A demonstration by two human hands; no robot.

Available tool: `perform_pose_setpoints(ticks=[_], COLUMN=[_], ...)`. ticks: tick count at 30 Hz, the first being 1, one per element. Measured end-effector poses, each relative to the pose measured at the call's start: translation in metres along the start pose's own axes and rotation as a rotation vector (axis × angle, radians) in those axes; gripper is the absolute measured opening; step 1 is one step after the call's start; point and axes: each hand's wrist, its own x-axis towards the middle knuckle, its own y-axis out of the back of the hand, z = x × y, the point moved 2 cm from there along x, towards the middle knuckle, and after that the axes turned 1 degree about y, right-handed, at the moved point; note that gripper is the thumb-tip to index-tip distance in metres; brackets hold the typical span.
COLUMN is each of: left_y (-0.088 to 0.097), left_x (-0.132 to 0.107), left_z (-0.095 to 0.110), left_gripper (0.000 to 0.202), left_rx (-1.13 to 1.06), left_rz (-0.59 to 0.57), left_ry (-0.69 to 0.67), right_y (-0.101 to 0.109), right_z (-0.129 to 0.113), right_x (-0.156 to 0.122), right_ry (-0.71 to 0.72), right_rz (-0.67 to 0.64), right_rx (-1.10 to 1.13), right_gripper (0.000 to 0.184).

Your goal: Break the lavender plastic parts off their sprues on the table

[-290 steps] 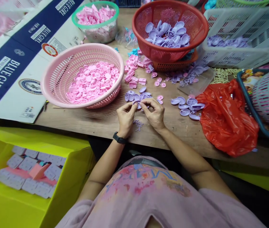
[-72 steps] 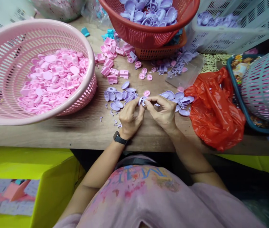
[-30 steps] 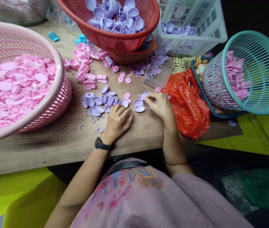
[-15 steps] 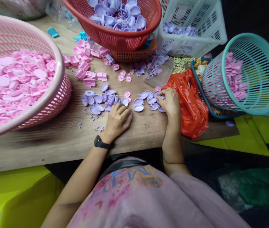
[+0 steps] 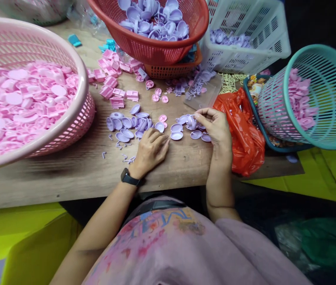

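My right hand [image 5: 216, 127] pinches a small purple oval plastic piece [image 5: 191, 122] by its edge between thumb and fingertips, just over the wooden table. Around it lie several shallow purple oval pieces [image 5: 176, 135], like little dishes. My left hand [image 5: 152, 148], with a dark watch on the wrist, rests on the table with its fingers curled under. Whatever is beneath those fingers is hidden. Touching distance beyond it is a pile of purple oval pieces [image 5: 139, 122], and thin purple plastic bits [image 5: 130, 159] lie beside its wrist.
A pink basket [image 5: 81, 75] of pink parts stands left. At the back are a red basket [image 5: 156, 51] and a white crate [image 5: 236, 57] with purple parts. A red plastic bag [image 5: 242, 134] and a teal basket [image 5: 274, 107] stand right. Pink block parts [image 5: 117, 102] lie mid-table.
My right hand has turned and pulled a purple oval piece up between thumb and fingers. The left hand stays in nearly the same place. The whole view has shifted slightly.
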Motion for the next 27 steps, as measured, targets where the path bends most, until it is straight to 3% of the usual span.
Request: perform_pose_setpoints(ticks=[11, 19, 22, 27], left_y=[0.003, 0.005, 0.003, 0.001], left_x=[0.001, 0.0, 0.0, 0.0], left_z=[0.002, 0.002, 0.0, -0.003], left_gripper=[0.021, 0.022, 0.022, 0.012], left_rx=[-0.016, -0.013, 0.016, 0.018], left_rz=[0.11, 0.083, 0.082, 0.073], left_ry=[0.042, 0.086, 0.099, 0.11], right_y=[-0.037, -0.041, -0.032, -0.004], right_z=[-0.015, -0.019, -0.017, -0.008], right_x=[-0.012, -0.015, -0.013, -0.004], right_ry=[0.039, 0.065, 0.056, 0.091], right_rz=[-0.243, -0.267, -0.197, 0.084], right_rx=[0.172, 0.054, -0.006, -0.311], right_gripper=[0.026, 0.024, 0.022, 0.014])
